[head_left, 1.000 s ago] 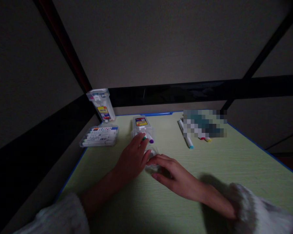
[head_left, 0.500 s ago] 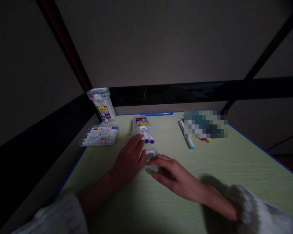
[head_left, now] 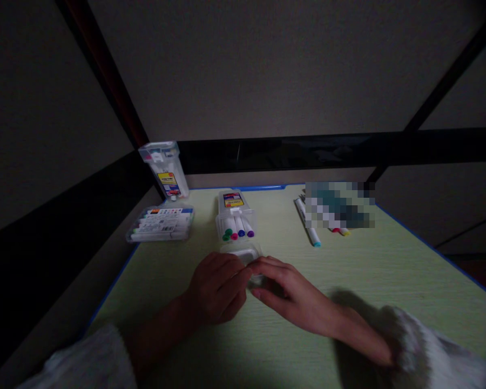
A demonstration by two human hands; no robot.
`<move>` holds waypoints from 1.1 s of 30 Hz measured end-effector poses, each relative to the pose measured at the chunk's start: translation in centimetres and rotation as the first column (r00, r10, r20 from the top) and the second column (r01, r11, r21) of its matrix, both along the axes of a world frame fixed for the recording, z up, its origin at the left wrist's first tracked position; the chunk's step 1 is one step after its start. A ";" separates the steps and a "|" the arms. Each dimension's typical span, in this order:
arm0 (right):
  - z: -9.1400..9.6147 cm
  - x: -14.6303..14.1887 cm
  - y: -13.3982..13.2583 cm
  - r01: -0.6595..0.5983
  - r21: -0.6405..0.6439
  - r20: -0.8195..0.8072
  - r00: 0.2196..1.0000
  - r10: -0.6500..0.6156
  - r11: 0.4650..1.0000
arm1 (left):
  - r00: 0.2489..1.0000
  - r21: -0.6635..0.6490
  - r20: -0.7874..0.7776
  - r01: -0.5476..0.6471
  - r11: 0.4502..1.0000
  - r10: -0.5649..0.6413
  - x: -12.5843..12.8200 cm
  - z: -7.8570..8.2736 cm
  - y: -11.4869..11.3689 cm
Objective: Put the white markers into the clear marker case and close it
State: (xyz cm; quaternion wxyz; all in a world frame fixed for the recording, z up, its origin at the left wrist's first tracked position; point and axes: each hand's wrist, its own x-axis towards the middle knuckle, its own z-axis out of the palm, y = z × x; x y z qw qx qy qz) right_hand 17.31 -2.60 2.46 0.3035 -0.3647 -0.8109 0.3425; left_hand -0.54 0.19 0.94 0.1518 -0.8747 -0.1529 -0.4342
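Note:
A clear plastic lid [head_left: 247, 254] lies on the table in front of me, its near part hidden by my hands. My left hand [head_left: 221, 286] is closed, fingers curled at the lid's near left edge. Curved over the near right side, my right hand [head_left: 285, 289] grips the lid between thumb and fingers. Their fingertips almost meet. Just beyond the lid, a marker case [head_left: 231, 208] with a yellow and blue label lies flat, its open end towards me. Several white markers [head_left: 238, 226] with green, pink, blue and purple ends show in that end.
At the back left, another marker case [head_left: 168, 172] stands upright behind a flat case of markers [head_left: 160, 224]. To the right lies a loose white marker [head_left: 308, 222] with a turquoise end, beside a pixelated patch with red and yellow ends. Blue edging [head_left: 259, 188] borders the table [head_left: 348, 270].
My left hand has drawn back from the markers towards me and curled up beside my right hand, uncovering the green and pink ends. The right hand has barely moved.

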 end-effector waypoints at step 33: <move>0.0 3.2 1.5 0.196 0.480 0.368 0.840 -0.399 0.855 | 1.000 -0.046 0.000 0.005 0.999 -0.005 0.1 -0.6 -0.2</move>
